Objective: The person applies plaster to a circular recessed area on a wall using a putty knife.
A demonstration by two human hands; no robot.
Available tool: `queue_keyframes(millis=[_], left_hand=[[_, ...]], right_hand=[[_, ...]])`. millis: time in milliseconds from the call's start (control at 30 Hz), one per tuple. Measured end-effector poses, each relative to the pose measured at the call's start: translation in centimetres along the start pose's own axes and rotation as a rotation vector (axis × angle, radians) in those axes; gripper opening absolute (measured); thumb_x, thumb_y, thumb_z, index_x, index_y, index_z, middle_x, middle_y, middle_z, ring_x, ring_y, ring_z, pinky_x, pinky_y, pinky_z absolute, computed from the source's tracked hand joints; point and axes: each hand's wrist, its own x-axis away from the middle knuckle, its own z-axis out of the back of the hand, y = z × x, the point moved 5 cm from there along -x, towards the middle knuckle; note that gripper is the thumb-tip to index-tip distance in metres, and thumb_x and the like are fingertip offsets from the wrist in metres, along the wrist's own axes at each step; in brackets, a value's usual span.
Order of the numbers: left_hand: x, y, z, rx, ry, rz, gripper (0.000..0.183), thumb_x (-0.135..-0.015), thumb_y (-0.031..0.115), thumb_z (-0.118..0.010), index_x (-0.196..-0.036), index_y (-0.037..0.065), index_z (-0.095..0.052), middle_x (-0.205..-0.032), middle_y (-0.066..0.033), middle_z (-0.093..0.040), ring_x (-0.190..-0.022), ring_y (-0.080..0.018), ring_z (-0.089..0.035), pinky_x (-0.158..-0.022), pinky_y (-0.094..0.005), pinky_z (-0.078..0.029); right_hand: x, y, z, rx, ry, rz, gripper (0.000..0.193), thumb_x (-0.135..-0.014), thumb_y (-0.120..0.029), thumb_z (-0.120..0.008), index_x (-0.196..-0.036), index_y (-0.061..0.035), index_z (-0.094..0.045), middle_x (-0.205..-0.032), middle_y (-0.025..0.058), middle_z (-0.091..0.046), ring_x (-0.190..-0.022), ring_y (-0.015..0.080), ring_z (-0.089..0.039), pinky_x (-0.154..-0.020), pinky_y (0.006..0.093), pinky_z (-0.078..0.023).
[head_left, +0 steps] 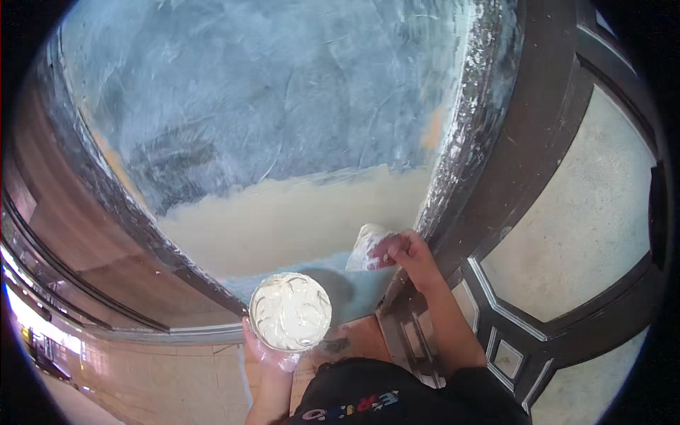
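My left hand (275,354) supports a round tub (330,312) from beneath and the side, its fingers wrapped round it and smeared with white. Thick white putty (290,312) fills the tub, swirled on top. To the right, my right hand (405,251) is closed on a putty scraper (364,248), whose pale blade is at the lower part of the wall panel. Whether the blade touches the panel, I cannot tell. Across the blue-grey wall panel (283,85) runs a smooth cream band of putty (297,219), just above the tub and the scraper.
Dark, flaking trim (467,106) borders the panel on the right, with a worn dark frame (106,163) on the left. Farther right stands dark panelling with pale insets (567,212). Beige floor tiles (170,372) lie at lower left.
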Motion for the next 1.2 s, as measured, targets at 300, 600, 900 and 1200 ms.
queue_keyframes(millis=[300,600,900,1200], left_hand=[[0.5,-2.5,0.7,0.061,0.042,0.065,0.079,-0.091,0.065,-0.039,-0.15,0.013,-0.033,-0.154,-0.0154,-0.032,-0.139,-0.0389,-0.034,-0.111,-0.0581,-0.031],[1.3,-3.0,2.0,-0.111,0.115,0.001,0.081,-0.09,0.068,-0.036,-0.151,0.015,-0.032,-0.155,-0.0144,-0.03,-0.14,-0.0397,-0.032,-0.111,-0.0578,-0.031],[0.5,-3.2,1.7,-0.129,0.126,0.037,0.08,-0.091,0.067,-0.035,-0.15,0.013,-0.033,-0.154,-0.0148,-0.032,-0.138,-0.0392,-0.035,-0.111,-0.0573,-0.032],[-0.7,-2.8,2.3,-0.156,0.097,0.128,0.081,-0.09,0.067,-0.037,-0.151,0.015,-0.031,-0.156,-0.0147,-0.029,-0.14,-0.0396,-0.032,-0.112,-0.0582,-0.029]], right_hand=[[-3.1,-0.2,1.0,-0.119,0.296,0.117,0.028,-0.094,-0.02,-0.062,-0.11,-0.0055,-0.046,-0.09,0.0057,-0.059,-0.055,0.012,-0.058,-0.048,0.0259,-0.05],[-5.9,-0.5,-0.4,-0.123,0.202,0.086,0.031,-0.099,-0.016,-0.053,-0.125,-0.0002,-0.048,-0.103,0.0096,-0.064,-0.062,0.0165,-0.065,-0.055,0.028,-0.053],[-4.3,-0.6,-1.1,-0.218,0.169,0.149,0.029,-0.1,-0.018,-0.052,-0.122,0.0008,-0.05,-0.105,0.0091,-0.064,-0.064,0.0148,-0.064,-0.056,0.0272,-0.053],[-3.6,1.1,-1.7,-0.288,0.256,0.1,0.028,-0.103,-0.019,-0.048,-0.123,0.0001,-0.047,-0.097,0.0064,-0.061,-0.061,0.015,-0.063,-0.057,0.0279,-0.051]])
